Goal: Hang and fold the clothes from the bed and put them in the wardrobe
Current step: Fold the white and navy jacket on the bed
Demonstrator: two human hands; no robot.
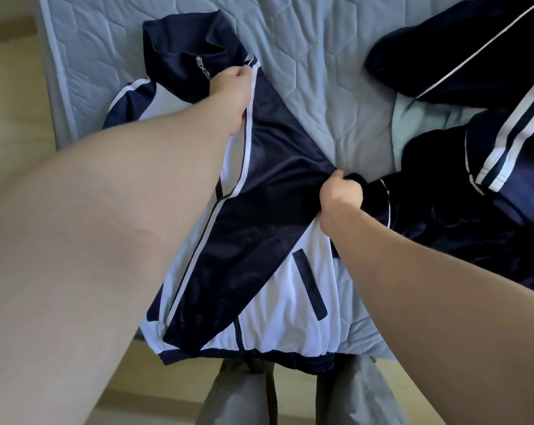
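In the head view, a dark blue and white jacket (259, 194) lies flat on the bed (321, 72), in the middle of the picture. Its collar (180, 35) points to 11 o'clock. Its bottom edge hangs over the side of the bed at 6 o'clock. A small metal zip pull (203, 67) sits just under the collar. A dark pocket slit (310, 289) shows on the white part at 5 o'clock.

The left hand (230, 87) reaches up toward 11 o'clock. Its fingers are curled and pinch the jacket by a white stripe near the collar. The right hand (341, 196) is a little to the 3 o'clock side of the middle. It is curled tight and grips a fold of dark blue cloth at the jacket's edge.

One sleeve (127, 96) sticks out from under the left arm at 10 o'clock.

More dark blue clothes (459, 41) with white stripes lie in a heap on the bed from 1 o'clock to 3 o'clock. They touch the jacket beside the right hand.

The person's grey trousers (345, 403) show at 6 o'clock. The pale floor (8, 102) shows at 9 o'clock.
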